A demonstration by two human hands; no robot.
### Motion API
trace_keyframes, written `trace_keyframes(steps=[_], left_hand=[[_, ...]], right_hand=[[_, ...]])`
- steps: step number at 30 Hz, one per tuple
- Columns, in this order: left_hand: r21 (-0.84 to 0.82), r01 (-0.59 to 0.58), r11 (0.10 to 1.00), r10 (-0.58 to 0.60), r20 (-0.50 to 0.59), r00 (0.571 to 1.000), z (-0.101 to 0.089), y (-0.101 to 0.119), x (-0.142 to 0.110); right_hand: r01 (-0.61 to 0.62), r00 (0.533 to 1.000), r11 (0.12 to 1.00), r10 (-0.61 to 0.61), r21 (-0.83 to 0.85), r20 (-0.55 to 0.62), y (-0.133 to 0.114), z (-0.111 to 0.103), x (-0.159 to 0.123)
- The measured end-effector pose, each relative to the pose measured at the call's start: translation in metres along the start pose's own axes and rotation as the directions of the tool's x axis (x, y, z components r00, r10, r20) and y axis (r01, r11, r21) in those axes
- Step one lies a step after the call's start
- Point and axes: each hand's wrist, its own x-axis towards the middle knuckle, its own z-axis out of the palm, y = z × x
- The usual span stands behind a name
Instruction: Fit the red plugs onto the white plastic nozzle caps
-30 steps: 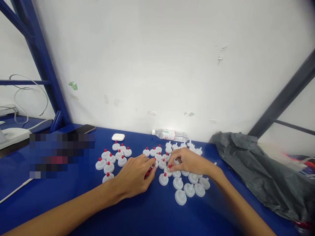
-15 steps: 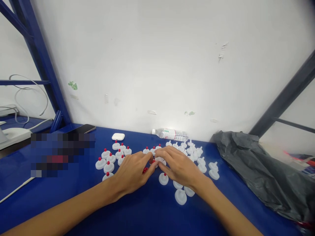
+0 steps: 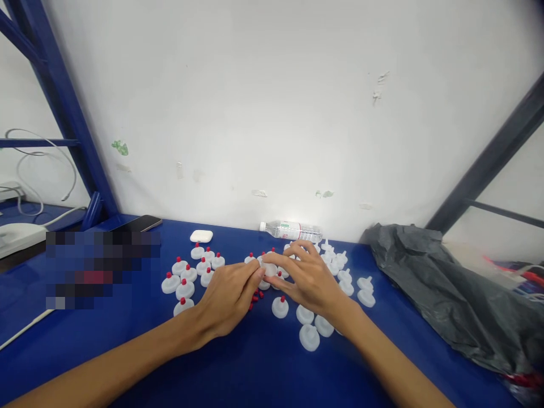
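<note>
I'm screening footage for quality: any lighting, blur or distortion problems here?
In the head view, the wall is brightest mid-frame, dimmer outward; white discs show washed-out detail; red clutter at the right edge is blurred; blocky pixelation hides an area at left; the top-right corner darkens, perhaps vignetting.

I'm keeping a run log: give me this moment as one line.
right hand: holds white plastic disc | left hand: fingertips at disc, grip hidden | nearby: loose red caps | behind: clear bottle
</note>
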Motion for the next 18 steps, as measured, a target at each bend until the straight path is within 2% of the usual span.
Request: trace_keyframes(steps=[4,6,8,11,14,18], left_hand=[[-0.283,0.127,0.951,-0.132,0.001,0.991,-0.001,0.006,0.002],[-0.36,0.138,0.923,-0.155,-0.017,0.988,-0.003,0.006,0.0],[-0.284,0.034,0.958,-0.052,-0.057,0.997,-0.006,0.005,-0.002],[-0.002,-0.139,0.99,0.139,-0.058,0.989,-0.009,0.001,-0.002],[0.126,-0.141,0.982,0.137,0.043,0.99,-0.008,-0.002,0.001],[0.198,-0.185,0.963,0.14,0.219,0.966,-0.001,-0.005,0.001]], right_hand=[[0.035,0.999,0.991,-0.038,-0.133,-0.026,0.009,-0.002,-0.003],[-0.015,0.998,0.98,0.003,-0.199,-0.061,0.023,-0.006,-0.009],[-0.164,0.983,0.965,0.142,-0.206,-0.114,0.042,-0.013,-0.015],[-0.351,0.936,0.932,0.348,-0.09,-0.053,0.061,-0.023,-0.021],[-0.438,0.897,0.897,0.432,0.053,0.093,0.062,-0.029,-0.02],[-0.487,0.854,0.857,0.426,0.17,0.298,0.05,-0.03,-0.015]])
